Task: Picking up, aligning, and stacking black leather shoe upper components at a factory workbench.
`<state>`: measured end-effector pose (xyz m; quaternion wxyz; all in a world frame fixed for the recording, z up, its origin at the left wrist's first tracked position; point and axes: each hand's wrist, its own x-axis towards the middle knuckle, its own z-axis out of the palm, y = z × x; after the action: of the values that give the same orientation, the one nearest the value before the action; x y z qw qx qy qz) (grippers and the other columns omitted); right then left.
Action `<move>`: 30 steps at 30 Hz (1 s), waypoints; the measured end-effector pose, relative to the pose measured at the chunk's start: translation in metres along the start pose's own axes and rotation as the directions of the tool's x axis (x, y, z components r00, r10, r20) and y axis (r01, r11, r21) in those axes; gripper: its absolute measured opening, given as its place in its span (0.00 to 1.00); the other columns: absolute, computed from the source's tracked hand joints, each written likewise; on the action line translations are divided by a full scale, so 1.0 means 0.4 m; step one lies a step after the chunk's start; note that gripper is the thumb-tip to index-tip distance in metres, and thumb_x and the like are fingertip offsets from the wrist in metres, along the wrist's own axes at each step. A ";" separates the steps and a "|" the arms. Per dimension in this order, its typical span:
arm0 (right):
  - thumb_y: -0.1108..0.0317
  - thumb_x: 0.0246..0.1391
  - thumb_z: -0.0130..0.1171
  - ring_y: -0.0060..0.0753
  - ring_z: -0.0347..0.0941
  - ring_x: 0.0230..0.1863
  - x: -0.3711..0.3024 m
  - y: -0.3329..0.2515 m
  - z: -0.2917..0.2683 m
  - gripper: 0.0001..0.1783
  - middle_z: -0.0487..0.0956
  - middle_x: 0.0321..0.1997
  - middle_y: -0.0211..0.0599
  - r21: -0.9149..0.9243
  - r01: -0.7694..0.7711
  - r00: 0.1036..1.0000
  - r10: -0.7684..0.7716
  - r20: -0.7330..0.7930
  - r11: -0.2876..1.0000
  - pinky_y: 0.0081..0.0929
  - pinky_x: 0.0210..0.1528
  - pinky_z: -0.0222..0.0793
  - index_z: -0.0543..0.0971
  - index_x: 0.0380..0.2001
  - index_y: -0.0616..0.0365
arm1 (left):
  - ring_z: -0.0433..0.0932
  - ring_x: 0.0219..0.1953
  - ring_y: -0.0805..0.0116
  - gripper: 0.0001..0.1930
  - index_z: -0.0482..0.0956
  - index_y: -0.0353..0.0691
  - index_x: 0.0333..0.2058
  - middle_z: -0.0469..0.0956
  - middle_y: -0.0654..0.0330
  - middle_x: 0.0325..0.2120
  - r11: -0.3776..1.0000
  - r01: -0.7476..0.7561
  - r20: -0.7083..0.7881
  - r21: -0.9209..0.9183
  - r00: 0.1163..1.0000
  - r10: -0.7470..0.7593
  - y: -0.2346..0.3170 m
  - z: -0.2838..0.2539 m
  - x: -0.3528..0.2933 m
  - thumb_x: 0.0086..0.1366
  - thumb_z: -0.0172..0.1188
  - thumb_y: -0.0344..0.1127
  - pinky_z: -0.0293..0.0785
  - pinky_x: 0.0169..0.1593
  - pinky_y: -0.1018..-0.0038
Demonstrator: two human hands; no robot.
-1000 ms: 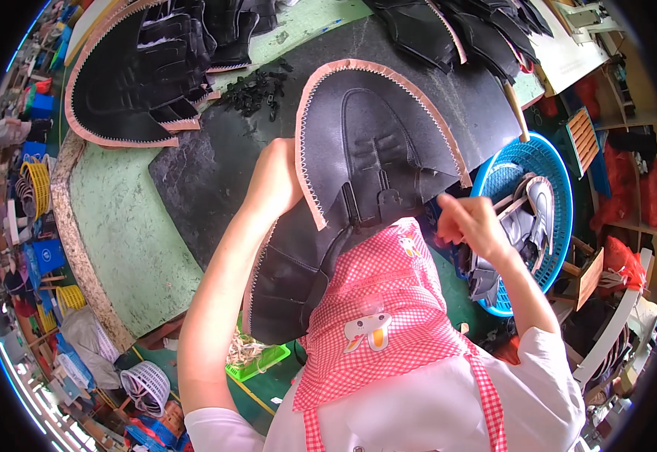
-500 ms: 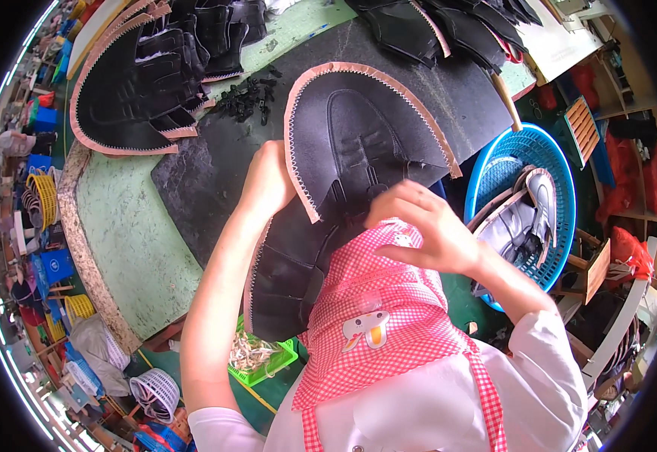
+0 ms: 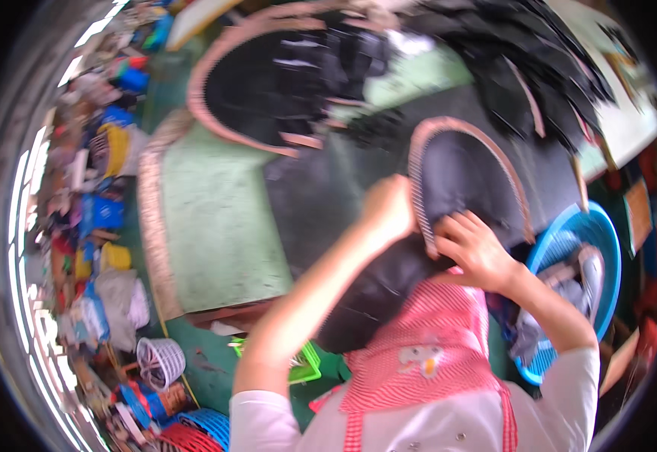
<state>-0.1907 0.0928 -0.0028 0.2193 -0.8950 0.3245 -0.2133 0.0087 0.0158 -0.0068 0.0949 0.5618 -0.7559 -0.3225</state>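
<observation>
A black leather shoe upper (image 3: 453,162) with a pinkish-tan edge and pale zigzag stitching is held up over the front of the workbench. My left hand (image 3: 391,205) is closed on its left edge. The fingers of my right hand (image 3: 473,248) curl onto the lower middle of the upper, by its opening; what lies under the fingertips is hidden. Below my hands hangs more black leather (image 3: 370,297), over the bench edge and against my apron; whether it joins the held upper I cannot tell. Motion blurs the picture.
On the green bench top (image 3: 219,218) lies a dark mat (image 3: 306,203). Stacked black uppers (image 3: 261,90) stand at the back left, more black pieces (image 3: 517,68) at the back right. A blue basket (image 3: 607,264) holding shoe pieces is at right, a green tray (image 3: 310,364) below the bench.
The whole view has swung, so the bench sits further right. My right hand, blurred with fingers loosely apart before, now has its fingers curled onto the upper. My left hand keeps its hold.
</observation>
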 end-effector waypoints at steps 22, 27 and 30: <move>0.78 0.48 0.65 0.46 0.77 0.35 0.023 0.020 0.041 0.09 0.78 0.33 0.41 0.002 0.001 0.965 0.000 -0.264 1.000 0.36 0.37 0.74 0.77 0.34 0.60 | 0.79 0.33 0.43 0.07 0.78 0.37 0.31 0.77 0.50 0.31 0.938 -0.337 -0.397 -0.082 0.874 0.279 -0.024 0.109 0.019 0.57 0.60 0.34 0.75 0.36 0.55; 0.82 0.55 0.58 0.53 0.75 0.31 0.049 0.022 0.079 0.07 0.73 0.35 0.47 0.015 -0.288 0.829 0.257 -0.497 0.958 0.41 0.32 0.72 0.73 0.35 0.63 | 0.79 0.35 0.42 0.08 0.79 0.37 0.31 0.78 0.49 0.32 0.915 -0.371 -0.413 -0.157 0.866 0.281 -0.030 0.126 0.034 0.56 0.58 0.35 0.75 0.39 0.54; 0.81 0.54 0.59 0.47 0.76 0.30 0.044 0.030 0.073 0.09 0.73 0.37 0.46 0.108 -0.275 0.855 0.294 -0.427 0.955 0.36 0.33 0.74 0.73 0.38 0.62 | 0.79 0.35 0.41 0.08 0.79 0.37 0.29 0.79 0.48 0.29 0.920 -0.339 -0.410 -0.198 0.881 0.236 -0.042 0.114 0.027 0.55 0.60 0.36 0.74 0.38 0.53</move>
<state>-0.1689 0.0801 -0.0285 0.1892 -0.7611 0.4893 -0.3814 -0.0049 0.0205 -0.0546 0.3595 0.4762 -0.7491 -0.2879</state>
